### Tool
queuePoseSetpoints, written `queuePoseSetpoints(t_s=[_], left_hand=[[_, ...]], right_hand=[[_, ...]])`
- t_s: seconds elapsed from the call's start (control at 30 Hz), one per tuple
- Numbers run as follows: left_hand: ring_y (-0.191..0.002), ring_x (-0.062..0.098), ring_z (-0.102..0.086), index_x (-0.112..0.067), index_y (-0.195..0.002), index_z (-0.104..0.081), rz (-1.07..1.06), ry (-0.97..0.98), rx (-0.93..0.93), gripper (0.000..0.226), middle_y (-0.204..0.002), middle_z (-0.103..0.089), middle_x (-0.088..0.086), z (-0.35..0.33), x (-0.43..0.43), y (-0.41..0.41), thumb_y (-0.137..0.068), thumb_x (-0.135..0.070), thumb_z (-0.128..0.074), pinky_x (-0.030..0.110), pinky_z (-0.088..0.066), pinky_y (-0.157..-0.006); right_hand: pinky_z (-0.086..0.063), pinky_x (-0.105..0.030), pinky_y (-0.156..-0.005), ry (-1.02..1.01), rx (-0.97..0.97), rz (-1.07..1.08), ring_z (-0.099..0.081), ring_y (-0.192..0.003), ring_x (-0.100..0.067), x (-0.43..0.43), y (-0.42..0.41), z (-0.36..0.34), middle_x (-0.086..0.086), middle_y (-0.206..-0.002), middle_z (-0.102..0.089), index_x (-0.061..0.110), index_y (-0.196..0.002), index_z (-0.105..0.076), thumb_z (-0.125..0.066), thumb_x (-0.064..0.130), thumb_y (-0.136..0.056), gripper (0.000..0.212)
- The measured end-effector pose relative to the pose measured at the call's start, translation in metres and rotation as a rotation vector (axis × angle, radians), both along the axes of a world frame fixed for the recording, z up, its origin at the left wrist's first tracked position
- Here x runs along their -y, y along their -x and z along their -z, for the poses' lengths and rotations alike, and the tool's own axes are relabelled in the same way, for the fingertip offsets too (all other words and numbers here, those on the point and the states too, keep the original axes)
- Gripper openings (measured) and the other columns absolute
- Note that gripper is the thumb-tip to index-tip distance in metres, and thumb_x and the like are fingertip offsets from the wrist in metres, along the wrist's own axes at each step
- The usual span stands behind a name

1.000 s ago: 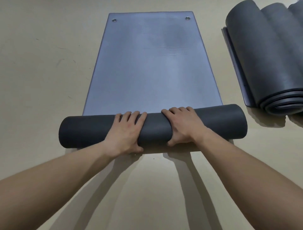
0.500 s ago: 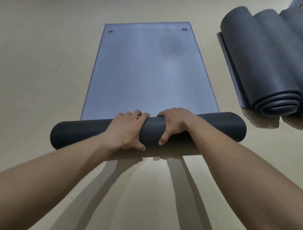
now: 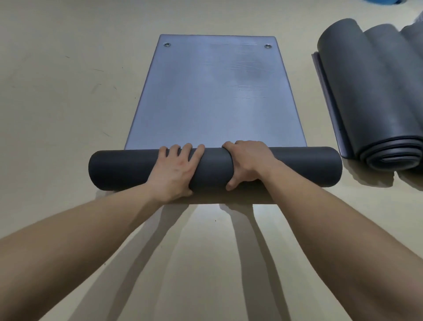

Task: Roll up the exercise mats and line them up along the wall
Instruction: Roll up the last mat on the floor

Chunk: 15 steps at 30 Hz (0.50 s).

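A grey exercise mat lies flat on the beige floor, stretching away from me, with two metal eyelets at its far end. Its near end is wound into a dark roll that lies across the view. My left hand rests over the top of the roll, fingers spread forward. Just right of it, my right hand wraps the roll, fingers curled over the far side and thumb on the near side.
At the right, a loosely rolled grey mat lies lengthwise with its open end toward me, and a second roll lies beside it. A blue object shows at the top edge. Bare beige floor lies to the left.
The roll has advanced up the mat and grown thicker, leaving a shorter flat part. My left fingers have spread over the top; my right hand stays curled around the roll.
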<state>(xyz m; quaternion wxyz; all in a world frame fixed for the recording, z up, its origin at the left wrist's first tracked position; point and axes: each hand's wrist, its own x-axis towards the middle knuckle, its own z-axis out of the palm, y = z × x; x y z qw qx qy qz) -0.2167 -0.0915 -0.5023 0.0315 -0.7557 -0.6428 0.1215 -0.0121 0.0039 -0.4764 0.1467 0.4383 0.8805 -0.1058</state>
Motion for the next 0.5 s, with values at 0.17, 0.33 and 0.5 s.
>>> queuePoseSetpoints(t_s=[0.17, 0.33, 0.5], left_hand=[[-0.122, 0.031, -0.053, -0.026, -0.15, -0.014, 0.019, 0.072, 0.033, 0.106, -0.142, -0.046, 0.007, -0.011, -0.01, -0.003, -0.073, -0.056, -0.08, 0.053, -0.041, -0.109], [-0.1, 0.024, -0.061, -0.032, -0.145, -0.026, 0.056, 0.278, 0.118, 0.106, -0.124, -0.058, -0.002, -0.029, -0.021, 0.006, -0.061, -0.065, -0.083, 0.04, -0.053, -0.084], [-0.104, 0.022, -0.059, -0.037, -0.142, -0.03, 0.012, 0.527, 0.178, 0.107, -0.123, -0.06, -0.003, -0.031, -0.034, 0.007, -0.057, -0.065, -0.089, 0.04, -0.053, -0.094]], right_hand=[[-0.035, -0.059, -0.112, -0.182, 0.076, 0.032, -0.05, -0.131, -0.035, 0.021, -0.009, 0.013, -0.009, -0.146, -0.047, 0.033, -0.156, -0.02, -0.081, 0.08, -0.056, 0.126], [-0.049, -0.041, -0.089, 0.157, 0.049, -0.004, -0.06, -0.107, -0.023, 0.008, -0.011, -0.02, 0.004, -0.123, -0.061, 0.035, -0.143, -0.041, -0.083, 0.075, -0.057, 0.104], [-0.018, -0.059, -0.122, -0.161, 0.023, 0.014, -0.034, -0.143, -0.033, 0.072, -0.025, 0.012, -0.008, -0.153, -0.036, 0.027, -0.158, -0.014, -0.08, 0.081, -0.054, 0.134]])
